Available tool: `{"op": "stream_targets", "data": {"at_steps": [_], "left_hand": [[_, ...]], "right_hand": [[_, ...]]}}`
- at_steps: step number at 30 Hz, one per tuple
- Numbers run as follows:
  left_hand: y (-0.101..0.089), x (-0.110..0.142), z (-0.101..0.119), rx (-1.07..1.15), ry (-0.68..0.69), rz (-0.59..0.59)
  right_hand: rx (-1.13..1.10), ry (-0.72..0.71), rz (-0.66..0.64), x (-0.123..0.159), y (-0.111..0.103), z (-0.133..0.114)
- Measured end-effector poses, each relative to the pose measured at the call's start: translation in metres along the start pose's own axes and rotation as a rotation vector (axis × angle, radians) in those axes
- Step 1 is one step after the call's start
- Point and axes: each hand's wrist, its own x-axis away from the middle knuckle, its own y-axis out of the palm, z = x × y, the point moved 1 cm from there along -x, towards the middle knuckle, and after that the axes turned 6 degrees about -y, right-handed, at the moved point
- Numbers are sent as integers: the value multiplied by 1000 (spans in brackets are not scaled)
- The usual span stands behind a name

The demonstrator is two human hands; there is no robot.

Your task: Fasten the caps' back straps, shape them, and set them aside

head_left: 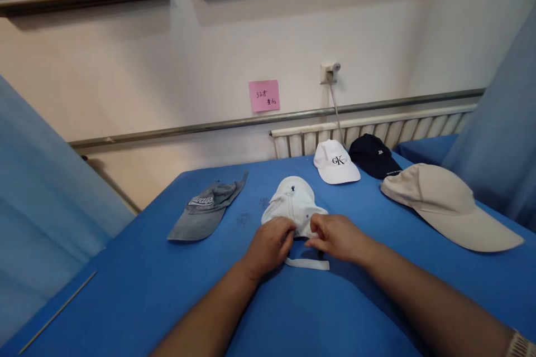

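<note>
A pale baseball cap (293,203) lies in the middle of the bed, its crown away from me and its back opening towards me. Its loose white strap (309,264) trails on the blue cover below the opening. My left hand (270,242) is closed on the left side of the cap's back edge, its fingertips partly hidden. On the other side, my right hand (337,235) has curled fingers gripping the cap's edge, the thumb just below. A small dark piece, perhaps a buckle, shows under the right hand.
A grey cap (205,209) lies to the left. On the right are a white cap (336,162), a black cap (372,156) and a large beige cap (448,206). A thin stick (58,312) rests at the left edge. A radiator (310,142) and blue curtains (46,195) border the blue surface.
</note>
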Motion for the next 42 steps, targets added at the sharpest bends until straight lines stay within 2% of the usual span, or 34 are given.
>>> {"op": "stream_targets", "data": {"at_steps": [3, 6, 13, 21, 24, 26, 28, 32, 34, 38, 42], "left_hand": [[0, 0, -2, 9, -20, -16], [-1, -1, -2, 12, -23, -35], [0, -2, 2, 36, -37, -69], [4, -2, -1, 62, -46, -85], [4, -2, -1, 63, -43, -95], [4, -1, -1, 61, -52, -92], [5, -1, -1, 54, -63, -87], [5, -1, -1, 56, -68, -50], [3, 0, 2, 85, -59, -23], [1, 0, 8, 140, -20, 4], [1, -1, 11, 112, -13, -9]], "right_hand": [[26, 30, -117, 1, -2, 3], [69, 25, -156, 2, 1, 4], [98, 14, -166, 5, 5, -1], [197, 62, -147, 2, 10, -13], [184, 70, -142, 4, 12, -10], [97, 67, -134, 4, 14, -2], [-97, 62, -121, 2, 17, 9], [-758, 155, -69, -9, 23, 24], [-1003, 200, -13, -13, 24, 25], [-1203, 230, 112, -16, 25, 16], [-1283, 209, 134, -15, 29, 9]]}}
